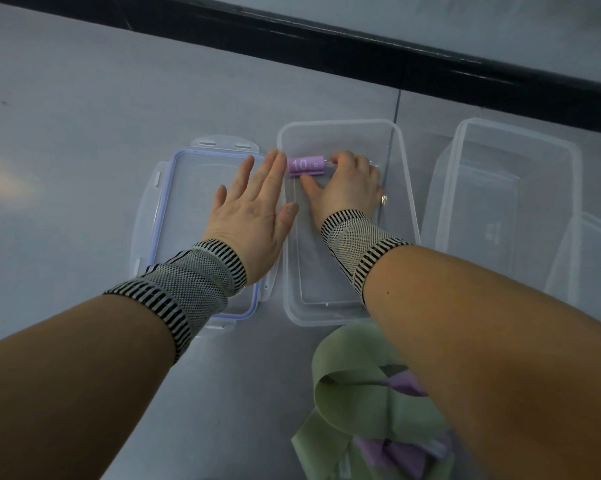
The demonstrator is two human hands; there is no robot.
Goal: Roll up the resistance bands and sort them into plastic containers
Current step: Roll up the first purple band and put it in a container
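While the right hand [347, 181] reaches into the middle clear container [409, 209], its fingers curl around one end of a rolled purple band [307, 166] marked "10 LB", which lies inside near the far wall. The left hand [254, 216] rests flat, fingers spread wide and holding nothing, partly on the blue-sealed lid [174, 188] just beside that container, fingertips close to the roll. A second clear container [569, 174] stands to the right. Loose green bands [354, 382] and purple bands [389, 452] lie tangled on the grey table [84, 133] nearer the person.
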